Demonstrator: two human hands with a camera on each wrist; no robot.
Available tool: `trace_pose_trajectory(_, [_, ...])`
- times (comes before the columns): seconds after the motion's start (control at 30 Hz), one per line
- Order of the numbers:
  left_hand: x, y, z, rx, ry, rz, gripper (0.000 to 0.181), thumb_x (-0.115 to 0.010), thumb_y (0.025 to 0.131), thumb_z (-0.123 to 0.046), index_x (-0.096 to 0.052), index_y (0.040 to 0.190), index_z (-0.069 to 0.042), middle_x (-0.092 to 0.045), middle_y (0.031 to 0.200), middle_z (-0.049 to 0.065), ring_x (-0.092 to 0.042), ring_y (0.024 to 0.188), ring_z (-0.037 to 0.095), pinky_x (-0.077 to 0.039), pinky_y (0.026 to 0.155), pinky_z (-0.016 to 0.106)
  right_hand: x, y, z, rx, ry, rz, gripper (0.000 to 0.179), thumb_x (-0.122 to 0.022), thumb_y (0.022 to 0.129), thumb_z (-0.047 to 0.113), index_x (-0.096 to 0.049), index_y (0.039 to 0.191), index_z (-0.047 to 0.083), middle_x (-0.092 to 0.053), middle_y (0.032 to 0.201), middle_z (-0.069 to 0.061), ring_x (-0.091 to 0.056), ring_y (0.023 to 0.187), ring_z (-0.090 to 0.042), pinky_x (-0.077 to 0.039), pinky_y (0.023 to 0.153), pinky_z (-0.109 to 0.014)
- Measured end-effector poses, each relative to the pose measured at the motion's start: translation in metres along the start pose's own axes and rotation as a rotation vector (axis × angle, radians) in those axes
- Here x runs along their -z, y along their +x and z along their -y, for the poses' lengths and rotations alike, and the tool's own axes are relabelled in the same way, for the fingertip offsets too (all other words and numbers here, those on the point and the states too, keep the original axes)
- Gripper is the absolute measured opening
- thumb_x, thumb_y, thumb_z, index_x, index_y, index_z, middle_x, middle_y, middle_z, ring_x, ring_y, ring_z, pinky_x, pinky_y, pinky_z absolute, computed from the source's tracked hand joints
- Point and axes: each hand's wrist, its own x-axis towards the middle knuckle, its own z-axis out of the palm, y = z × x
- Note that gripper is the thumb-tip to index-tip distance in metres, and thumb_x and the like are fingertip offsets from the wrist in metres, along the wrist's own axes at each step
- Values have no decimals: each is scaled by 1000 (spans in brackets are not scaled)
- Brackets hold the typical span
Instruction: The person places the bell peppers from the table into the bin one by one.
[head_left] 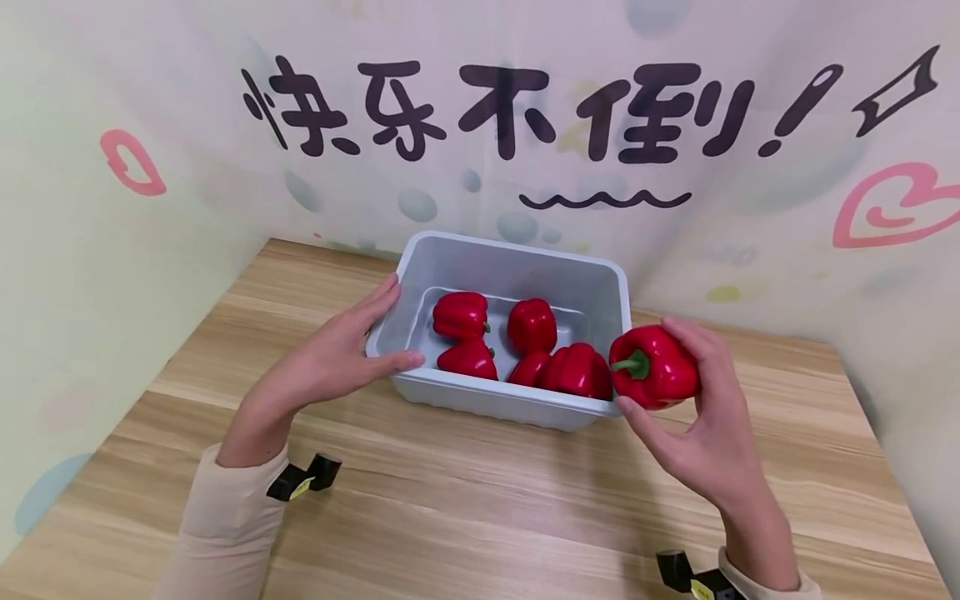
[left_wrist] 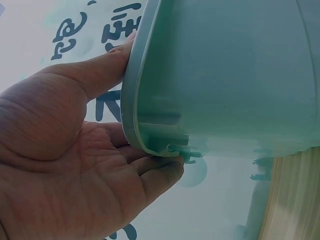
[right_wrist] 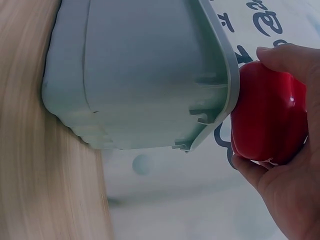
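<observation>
A grey plastic bin [head_left: 487, 400] stands at the back of the table, with several red bell peppers [head_left: 532, 327] lying inside it. My left hand [head_left: 341, 350] holds the bin's left end; the thumb lies over the front corner of the rim and the fingers reach along the side. In the left wrist view the fingertips [left_wrist: 167, 170] curl under the rim. My right hand [head_left: 708, 417] grips another red bell pepper [head_left: 663, 375] right at the bin's right rim, its green stem pointing left. The right wrist view shows this pepper [right_wrist: 267, 117] between thumb and fingers, against the rim's outer edge.
The wood-grain table [head_left: 480, 517] reaches toward me in front of the bin. Behind it hangs a pale printed cloth [head_left: 450, 200] with large dark characters. A small black device [head_left: 303, 477] is strapped at each wrist.
</observation>
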Motion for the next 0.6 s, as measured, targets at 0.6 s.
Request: trace_pose_trajectory(0.6, [1, 0, 2, 2, -8, -5, 101, -78, 96, -41, -17, 169, -7, -7, 180, 6, -17, 166, 38, -31, 128, 61, -6, 2, 5, 24, -105, 0, 98, -93, 64, -2, -52, 153, 3, -49, 160, -14, -45, 150, -19, -45, 107, -7])
